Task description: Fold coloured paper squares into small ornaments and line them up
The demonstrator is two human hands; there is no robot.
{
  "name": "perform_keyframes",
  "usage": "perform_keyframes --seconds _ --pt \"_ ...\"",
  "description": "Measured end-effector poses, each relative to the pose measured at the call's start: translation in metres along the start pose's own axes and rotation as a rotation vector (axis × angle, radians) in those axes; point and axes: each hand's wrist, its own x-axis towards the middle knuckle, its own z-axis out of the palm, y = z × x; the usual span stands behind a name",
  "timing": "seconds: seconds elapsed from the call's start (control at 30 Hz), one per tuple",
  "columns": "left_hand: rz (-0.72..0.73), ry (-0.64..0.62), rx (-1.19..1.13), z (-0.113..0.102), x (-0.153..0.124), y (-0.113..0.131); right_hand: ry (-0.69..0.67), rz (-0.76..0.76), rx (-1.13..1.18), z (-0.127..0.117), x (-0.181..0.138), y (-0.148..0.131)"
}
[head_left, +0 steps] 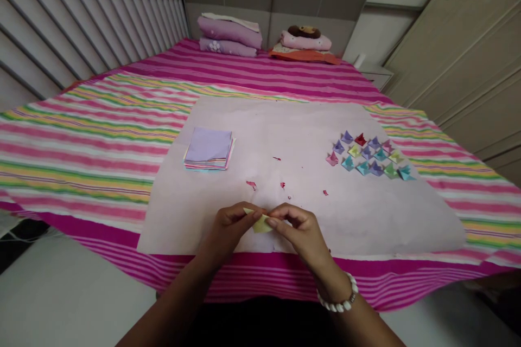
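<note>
Both hands meet over the near edge of a large pale sheet (285, 135), pinching one small piece of yellow folded paper (261, 224). My left hand (232, 227) grips its left side between thumb and fingers. On the other side, my right hand (299, 227) has its thumb and fingertips closed on the paper's right edge. Part of the paper is hidden behind the fingers. A stack of square coloured papers (209, 146), lilac on top, lies to the left. At the right sit several small folded paper pieces (375, 168) in rows, in purple, red, pink, yellow, green and blue.
Small red scraps (251, 184) are scattered on the sheet beyond my hands. A striped bedspread (81, 157) surrounds the sheet. Folded purple bedding (230, 38) and a pink pile (305, 43) rest against the headboard (244, 0). A slatted rail (89, 21) runs along the left.
</note>
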Motion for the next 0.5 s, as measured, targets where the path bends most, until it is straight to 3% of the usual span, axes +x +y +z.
perform_keyframes --seconds 0.37,0.5 --pt "-0.132 0.106 -0.144 0.004 0.000 -0.012 -0.041 0.087 0.028 0.009 -0.001 -0.001" --pt "-0.172 0.042 -0.147 0.007 -0.001 -0.010 0.016 0.129 0.109 0.009 0.000 0.003"
